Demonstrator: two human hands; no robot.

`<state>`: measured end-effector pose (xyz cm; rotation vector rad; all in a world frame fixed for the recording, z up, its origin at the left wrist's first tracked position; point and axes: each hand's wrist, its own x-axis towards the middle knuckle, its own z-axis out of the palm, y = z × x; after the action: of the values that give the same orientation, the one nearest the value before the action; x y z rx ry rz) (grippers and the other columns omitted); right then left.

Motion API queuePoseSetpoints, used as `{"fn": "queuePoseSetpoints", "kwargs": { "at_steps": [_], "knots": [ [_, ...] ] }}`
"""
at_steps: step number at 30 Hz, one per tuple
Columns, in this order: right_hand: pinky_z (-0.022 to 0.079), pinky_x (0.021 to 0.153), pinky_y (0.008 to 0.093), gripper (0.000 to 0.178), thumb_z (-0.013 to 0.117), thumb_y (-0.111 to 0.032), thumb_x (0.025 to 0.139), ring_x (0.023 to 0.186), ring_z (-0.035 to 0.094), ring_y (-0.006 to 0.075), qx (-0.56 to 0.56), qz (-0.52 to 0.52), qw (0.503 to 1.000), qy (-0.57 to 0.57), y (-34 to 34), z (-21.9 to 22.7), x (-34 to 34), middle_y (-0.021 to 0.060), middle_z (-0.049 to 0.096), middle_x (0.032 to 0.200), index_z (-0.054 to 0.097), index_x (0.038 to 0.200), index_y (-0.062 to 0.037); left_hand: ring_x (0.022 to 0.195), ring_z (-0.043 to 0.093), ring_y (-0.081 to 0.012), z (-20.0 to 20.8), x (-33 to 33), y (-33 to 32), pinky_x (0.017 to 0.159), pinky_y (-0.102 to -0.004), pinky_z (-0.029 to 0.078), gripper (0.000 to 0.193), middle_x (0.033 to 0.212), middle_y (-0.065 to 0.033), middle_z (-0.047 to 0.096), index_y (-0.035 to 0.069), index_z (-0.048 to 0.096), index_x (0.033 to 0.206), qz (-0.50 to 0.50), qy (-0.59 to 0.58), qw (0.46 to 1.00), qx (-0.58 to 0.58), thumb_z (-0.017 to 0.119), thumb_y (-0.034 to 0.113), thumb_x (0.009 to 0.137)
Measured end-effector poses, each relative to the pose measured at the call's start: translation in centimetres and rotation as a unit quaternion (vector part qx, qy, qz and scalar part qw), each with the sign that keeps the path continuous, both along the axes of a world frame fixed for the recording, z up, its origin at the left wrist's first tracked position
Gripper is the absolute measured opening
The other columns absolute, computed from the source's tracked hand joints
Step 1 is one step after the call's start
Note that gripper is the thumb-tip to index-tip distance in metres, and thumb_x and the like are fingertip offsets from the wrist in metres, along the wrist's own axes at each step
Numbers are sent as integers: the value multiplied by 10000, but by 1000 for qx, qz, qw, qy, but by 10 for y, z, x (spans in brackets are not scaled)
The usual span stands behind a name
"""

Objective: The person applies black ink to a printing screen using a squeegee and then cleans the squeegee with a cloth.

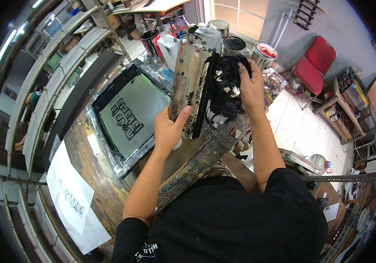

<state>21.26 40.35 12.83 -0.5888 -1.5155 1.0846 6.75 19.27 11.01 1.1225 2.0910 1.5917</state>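
Note:
My left hand [170, 129] grips a broad wooden squeegee [190, 83], thumb on its face. Paint stains its wood, and black ink coats its right edge. My right hand [251, 85] pinches a black, round-edged, ink-smeared thing [229, 98] close beside the squeegee; whether it is a tub or a sheet I cannot tell. White scraps show against it. To the left lies a silk screen frame [144, 151] with a black-taped border and dark lettering on its grey-green mesh.
The stained worktable [82, 160] carries white printed sheets [67, 195] at its left. Behind my hands stand a white jerrycan [169, 51], an open black ink can [234, 45] and a can with red paint [265, 51]. A red chair [313, 65] stands right, racks [49, 72] left.

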Motion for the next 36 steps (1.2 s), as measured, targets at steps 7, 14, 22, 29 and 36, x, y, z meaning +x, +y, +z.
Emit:
{"fn": "queuePoseSetpoints", "kwargs": {
  "at_steps": [7, 14, 22, 29, 36],
  "knots": [
    [551, 786, 267, 260, 735, -150, 971, 880, 659, 118, -139, 64, 971, 185, -17, 11, -30, 57, 699, 1060, 629, 1171, -22, 820, 661, -184, 1, 11, 7, 797, -359, 528, 654, 872, -128, 731, -62, 696, 1059, -34, -20, 997, -62, 721, 575, 913],
    [565, 711, 267, 227, 720, 15, 924, 825, 654, 107, -124, 117, 948, 268, -8, 18, -49, 40, 682, 936, 532, 1024, -66, 810, 621, -151, 6, 11, 15, 776, -345, 516, 616, 845, -87, 702, -55, 689, 1040, -47, -53, 996, -48, 698, 553, 942],
    [530, 799, 269, 214, 715, 45, 905, 874, 637, 103, -110, 113, 963, 219, -24, 8, -62, 45, 693, 980, 550, 1002, -50, 870, 606, -115, -8, 16, 32, 816, -299, 502, 468, 954, -45, 719, -40, 700, 1091, -13, -117, 991, 59, 702, 417, 990],
    [509, 826, 253, 160, 714, -7, 946, 912, 619, 81, -106, 136, 969, 179, -37, -20, -53, 17, 685, 1012, 572, 1001, -54, 901, 600, -107, -18, 11, 41, 847, -300, 504, 471, 1009, -64, 723, -70, 690, 1121, -14, -188, 979, 80, 704, 385, 998],
    [508, 842, 261, 163, 697, -1, 950, 934, 621, 95, -92, 94, 976, 174, -38, -18, -46, 43, 688, 1021, 594, 1074, -25, 878, 595, -103, -18, 10, 41, 819, -302, 506, 486, 965, -45, 714, -58, 698, 1098, -25, -170, 984, 50, 712, 415, 987]
  ]
}}
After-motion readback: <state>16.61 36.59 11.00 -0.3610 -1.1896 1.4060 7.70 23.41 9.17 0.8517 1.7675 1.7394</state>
